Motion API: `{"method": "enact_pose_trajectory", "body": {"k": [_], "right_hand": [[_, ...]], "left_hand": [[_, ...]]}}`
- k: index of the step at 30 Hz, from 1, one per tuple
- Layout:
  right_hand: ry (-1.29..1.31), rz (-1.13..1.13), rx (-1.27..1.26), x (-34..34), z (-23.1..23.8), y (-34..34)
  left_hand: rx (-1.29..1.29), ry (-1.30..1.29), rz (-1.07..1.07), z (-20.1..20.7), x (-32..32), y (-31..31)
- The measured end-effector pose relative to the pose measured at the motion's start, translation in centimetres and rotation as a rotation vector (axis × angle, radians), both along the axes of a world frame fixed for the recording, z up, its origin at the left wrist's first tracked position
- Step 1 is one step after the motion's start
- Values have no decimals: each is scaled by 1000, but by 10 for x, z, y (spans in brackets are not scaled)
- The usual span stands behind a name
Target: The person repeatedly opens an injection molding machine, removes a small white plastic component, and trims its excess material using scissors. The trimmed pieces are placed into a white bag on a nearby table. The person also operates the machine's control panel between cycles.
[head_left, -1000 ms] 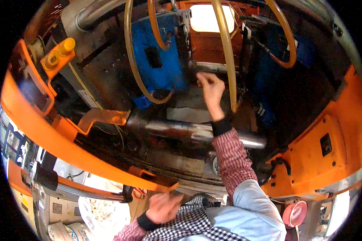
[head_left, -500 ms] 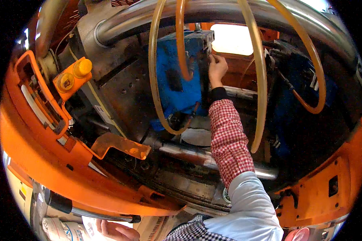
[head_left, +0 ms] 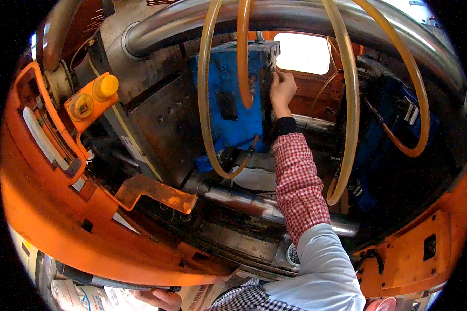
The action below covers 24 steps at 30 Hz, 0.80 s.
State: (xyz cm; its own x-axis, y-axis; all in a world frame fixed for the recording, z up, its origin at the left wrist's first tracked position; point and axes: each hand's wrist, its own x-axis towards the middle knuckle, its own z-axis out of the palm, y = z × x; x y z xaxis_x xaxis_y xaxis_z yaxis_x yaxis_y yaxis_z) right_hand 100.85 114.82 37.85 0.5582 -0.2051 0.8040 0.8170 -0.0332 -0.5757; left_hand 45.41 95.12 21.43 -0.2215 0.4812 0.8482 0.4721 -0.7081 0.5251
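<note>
My right hand (head_left: 283, 93), at the end of a red-checked sleeve, reaches deep into the machine. Its fingers are bent and pressed together at the upper right edge of a blue mould half (head_left: 232, 98); whatever is in them is too small or hidden. A clear amber hose (head_left: 204, 98) loops down in front of this block, and a second amber hose (head_left: 244, 62) runs into its face. At the lower edge, partly cut off, my left hand (head_left: 163, 299) is below a dark bar handle (head_left: 114, 281), next to something bright white. Its grip does not show.
Another blue mould half (head_left: 399, 114) stands in shadow at the right, with hoses attached. Thick steel tie bars (head_left: 233, 199) cross above and below. An orange bent bracket (head_left: 155, 193), yellow round knobs (head_left: 106, 87) and an orange frame (head_left: 114, 249) lie left. A small cup (head_left: 292, 255) sits beside my forearm.
The view has shifted slightly, so the hoses appear farther right. My right hand remains at the blue mould's edge with fingers bent. My left hand shows a little farther right.
</note>
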Motion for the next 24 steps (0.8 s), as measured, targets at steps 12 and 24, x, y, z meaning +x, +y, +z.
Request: {"method": "enact_pose_trajectory", "body": {"k": [12,24], "right_hand": [[-100,25,-352,-7,-13,-6],[-89,146,-155,-111,-22,-109]], "left_hand": [[-228,-13,-435,-31,-28,4],[-587,-195,-1060,58,18,-6]]}}
